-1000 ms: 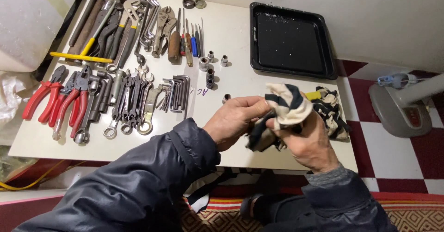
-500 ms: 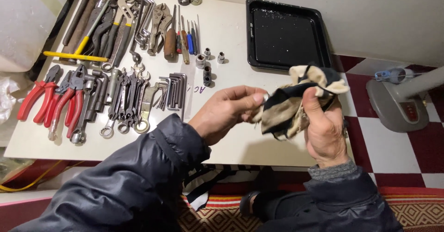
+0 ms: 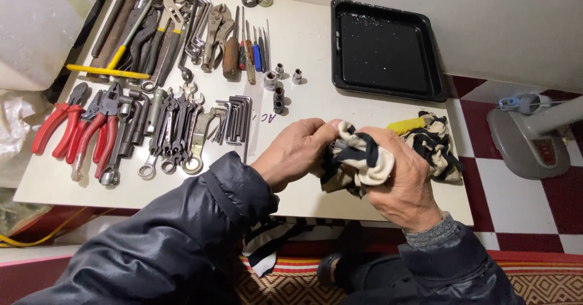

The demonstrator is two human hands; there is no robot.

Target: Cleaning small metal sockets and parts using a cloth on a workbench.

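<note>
white table, bearing all items. black baking tray, far right corner, well apart from the hands. rows of tools at left: red-handled pliers, combination wrenches, hex keys, sockets. striped black-and-cream cloth, at the near edge, bunched between both hands; its tail trails right over a yellow handle. right hand, fingers closed over the cloth, hiding its middle. left hand, fingertips pinched on the cloth's left edge.

both hands grip a striped rag over the tool-covered table.
</note>
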